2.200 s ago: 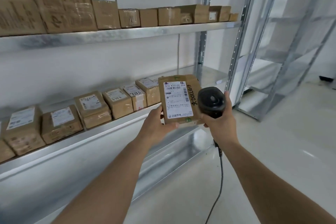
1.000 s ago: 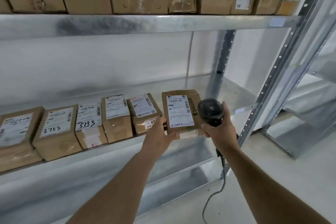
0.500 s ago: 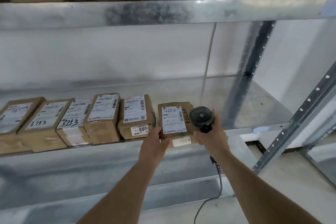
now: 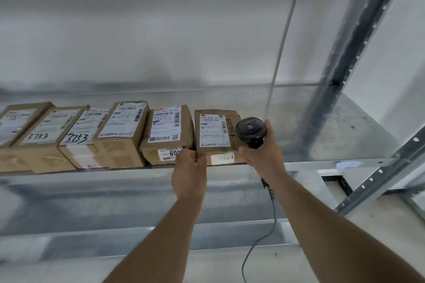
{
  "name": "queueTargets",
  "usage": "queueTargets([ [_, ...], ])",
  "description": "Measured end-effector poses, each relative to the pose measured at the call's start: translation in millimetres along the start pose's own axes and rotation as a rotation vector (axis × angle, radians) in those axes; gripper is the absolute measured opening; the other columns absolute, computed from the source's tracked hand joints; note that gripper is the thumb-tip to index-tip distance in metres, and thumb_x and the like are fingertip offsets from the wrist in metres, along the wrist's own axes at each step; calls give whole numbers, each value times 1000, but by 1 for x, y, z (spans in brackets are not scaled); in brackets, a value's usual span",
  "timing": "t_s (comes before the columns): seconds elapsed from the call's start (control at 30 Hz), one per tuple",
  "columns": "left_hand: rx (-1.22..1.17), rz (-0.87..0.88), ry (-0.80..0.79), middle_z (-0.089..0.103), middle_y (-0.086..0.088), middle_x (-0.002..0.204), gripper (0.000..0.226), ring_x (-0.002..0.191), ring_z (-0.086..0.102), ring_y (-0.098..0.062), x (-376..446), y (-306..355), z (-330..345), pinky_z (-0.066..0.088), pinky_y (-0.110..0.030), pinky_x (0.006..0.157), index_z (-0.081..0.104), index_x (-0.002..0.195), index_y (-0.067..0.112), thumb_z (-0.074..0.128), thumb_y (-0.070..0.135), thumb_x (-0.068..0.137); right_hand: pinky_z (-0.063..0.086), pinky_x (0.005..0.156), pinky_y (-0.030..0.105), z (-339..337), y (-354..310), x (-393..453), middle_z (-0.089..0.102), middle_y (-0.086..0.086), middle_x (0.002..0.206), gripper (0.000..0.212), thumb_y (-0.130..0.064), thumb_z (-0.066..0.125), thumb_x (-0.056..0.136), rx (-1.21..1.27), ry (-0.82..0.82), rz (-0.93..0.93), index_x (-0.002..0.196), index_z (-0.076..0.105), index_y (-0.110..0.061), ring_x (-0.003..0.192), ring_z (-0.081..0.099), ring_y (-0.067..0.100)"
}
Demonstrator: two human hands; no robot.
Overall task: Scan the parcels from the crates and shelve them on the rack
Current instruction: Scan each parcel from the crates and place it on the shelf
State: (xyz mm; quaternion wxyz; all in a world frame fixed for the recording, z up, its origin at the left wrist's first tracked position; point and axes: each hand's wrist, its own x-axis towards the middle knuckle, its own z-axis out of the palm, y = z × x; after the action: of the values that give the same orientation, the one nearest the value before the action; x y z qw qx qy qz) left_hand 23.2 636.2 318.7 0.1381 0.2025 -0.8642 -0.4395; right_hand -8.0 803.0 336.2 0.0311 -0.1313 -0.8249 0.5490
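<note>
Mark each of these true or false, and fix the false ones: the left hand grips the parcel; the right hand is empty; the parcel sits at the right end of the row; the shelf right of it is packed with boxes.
1. The left hand grips the parcel. True.
2. The right hand is empty. False: it holds a black scanner.
3. The parcel is at the row's right end. True.
4. The shelf right of it is packed. False: it lies bare.

White wall — pale floor, daylit.
</note>
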Motion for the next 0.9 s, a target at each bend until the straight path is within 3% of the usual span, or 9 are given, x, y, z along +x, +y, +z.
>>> queueTargets([
  [0.2, 93, -87, 16, 63, -1, 91, 21, 77, 49, -20, 1, 4, -3, 35, -30, 67, 53, 90, 15, 55, 35, 95, 58, 86, 48, 0, -3, 5, 52, -7, 115, 104, -20, 76, 80, -17, -19, -11, 156, 7, -39, 103, 66, 32],
  [0.33, 133, -80, -43, 61, 4, 85, 22, 77, 50, -18, -2, 9, -11, 34, -29, 66, 55, 91, 17, 52, 39, 95, 58, 86, 49, -1, -1, -3, 58, -7, 123, 106, -20, 77, 77, 5, -24, -26, 155, 8, -41, 106, 64, 27],
  [0.57, 135, 105, -158, 57, 14, 88, 11, 85, 55, -10, -30, 12, -44, 37, -25, 73, 56, 96, 27, 55, 37, 92, 58, 82, 50, -2, -9, -51, 61, -14, 124, 105, -26, 78, 76, 34, 60, -156, 154, 9, -41, 104, 66, 27],
  [0.67, 48, 245, -142, 64, 13, 99, 18, 90, 61, -6, -43, 11, -61, 49, -28, 80, 62, 106, 26, 61, 35, 91, 57, 85, 49, 5, -16, -78, 64, -7, 126, 107, -24, 81, 74, 80, 60, -190, 154, 13, -42, 101, 68, 31],
  [0.8, 1, 348, -104, 62, 8, 119, 35, 103, 60, -8, -54, 14, -89, 53, -35, 86, 60, 124, 23, 62, 34, 91, 52, 82, 27, 13, -36, -110, 61, -12, 119, 97, -21, 83, 76, 109, 55, -257, 133, 16, -61, 100, 65, 19],
  [0.9, -19, 384, -78, 57, 5, 131, 45, 113, 58, -14, -59, 11, -114, 52, -40, 90, 53, 134, 26, 61, 37, 92, 57, 88, 41, 24, -53, -132, 57, -13, 129, 104, -35, 85, 70, 128, 53, -299, 143, 14, -54, 108, 65, 24],
])
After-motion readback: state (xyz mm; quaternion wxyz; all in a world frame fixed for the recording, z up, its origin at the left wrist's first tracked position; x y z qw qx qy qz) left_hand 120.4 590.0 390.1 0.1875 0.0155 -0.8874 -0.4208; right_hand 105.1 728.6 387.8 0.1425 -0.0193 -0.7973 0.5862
